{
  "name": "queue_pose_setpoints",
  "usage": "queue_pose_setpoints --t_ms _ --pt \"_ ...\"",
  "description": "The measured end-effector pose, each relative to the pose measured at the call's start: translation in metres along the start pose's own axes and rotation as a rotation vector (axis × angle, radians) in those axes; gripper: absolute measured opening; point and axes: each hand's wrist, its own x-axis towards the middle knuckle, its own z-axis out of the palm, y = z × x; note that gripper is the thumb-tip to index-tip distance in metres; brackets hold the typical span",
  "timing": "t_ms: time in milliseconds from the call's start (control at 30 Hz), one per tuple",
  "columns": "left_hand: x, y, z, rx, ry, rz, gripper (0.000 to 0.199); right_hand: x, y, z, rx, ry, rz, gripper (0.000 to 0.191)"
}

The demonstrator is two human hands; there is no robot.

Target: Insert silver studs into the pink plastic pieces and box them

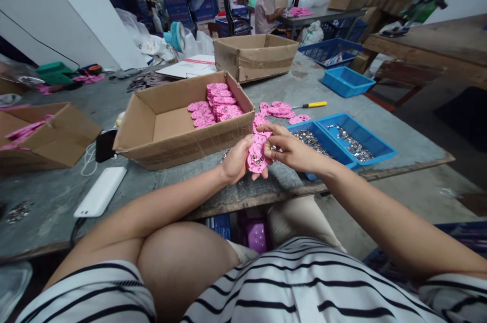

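Near the table's front edge, my left hand (pixel 236 162) holds a pink piece (pixel 257 153) with small shiny metal parts on it. My right hand (pixel 285 148) is at the right side of that piece, its thumb and index finger pinched together; what lies between them is too small to make out. More pink pieces (pixel 280 109) lie on the table just beyond my hands. To the right, a blue tray (pixel 344 159) of small metal parts stands beside a second blue tray (pixel 388 150) with similar parts. Stacked pink pieces (pixel 222 101) fill the right side of a cardboard box (pixel 182 144).
A yellow-handled tool (pixel 315 104) lies behind the trays. Further back are another cardboard box (pixel 262 62) and a blue basket (pixel 348 84). At the left are a white power bank (pixel 101 192), cables and a box (pixel 57 135). A person sits at a far table.
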Motion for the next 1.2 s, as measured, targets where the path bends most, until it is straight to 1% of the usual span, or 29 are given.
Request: queue_pose_setpoints --t_ms 333,667,733,833,900,1000,1067,1200 --pt "0.0 -0.002 -0.002 -0.004 -0.013 -0.02 0.026 0.002 0.001 0.002 0.037 -0.043 0.031 0.026" --pt "0.001 -0.005 -0.003 -0.001 -0.01 -0.038 0.031 0.003 0.003 0.006 0.036 -0.031 0.026 0.024" --pt "0.0 -0.005 -0.003 -0.014 -0.009 -0.043 0.034 0.002 0.002 0.008 0.046 -0.009 0.038 0.024" --pt "-0.001 -0.006 -0.002 -0.041 0.005 -0.05 0.038 0.001 0.002 0.013 0.077 0.066 0.079 0.021" --pt "-0.002 -0.007 -0.002 -0.044 0.031 -0.063 0.04 -0.001 0.003 0.017 0.126 0.117 0.112 0.019" --pt "-0.003 -0.008 -0.001 0.0 0.06 -0.067 0.046 -0.003 0.005 0.022 0.22 0.161 0.147 0.019" --pt "-0.003 -0.009 -0.001 0.032 0.058 -0.051 0.049 -0.004 0.006 0.023 0.255 0.185 0.157 0.017" --pt "-0.003 -0.008 0.0 0.065 0.035 -0.032 0.048 -0.006 0.005 0.024 0.251 0.229 0.148 0.018"
